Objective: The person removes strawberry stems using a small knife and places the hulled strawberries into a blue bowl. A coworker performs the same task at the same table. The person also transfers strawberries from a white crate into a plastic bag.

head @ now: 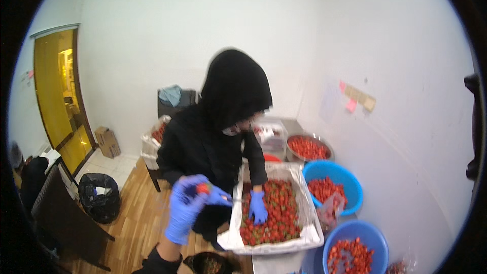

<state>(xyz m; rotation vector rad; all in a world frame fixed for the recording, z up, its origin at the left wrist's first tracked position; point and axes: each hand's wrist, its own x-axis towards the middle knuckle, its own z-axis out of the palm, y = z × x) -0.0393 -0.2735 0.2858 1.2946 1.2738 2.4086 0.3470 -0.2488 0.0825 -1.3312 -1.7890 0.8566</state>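
Observation:
My left hand [183, 209], in a blue glove and black sleeve, is raised at the lower centre-left. A red strawberry [203, 188] shows at its fingertips, apparently pinched there. My right hand is out of view. Just behind, a co-worker's gloved hand [220, 196] holds what looks like a small knife [238, 200]. That person's other gloved hand [258, 208] rests on strawberries [279, 213] with green tops in a white lined crate [314, 236].
Right of the crate are two blue basins [355, 198] [382, 241] and a metal bowl [330, 155] holding cut strawberries. A dark bucket [192, 262] with scraps stands below. The co-worker [213, 148] stands close. A black bin bag [99, 207] and chair [68, 213] are left.

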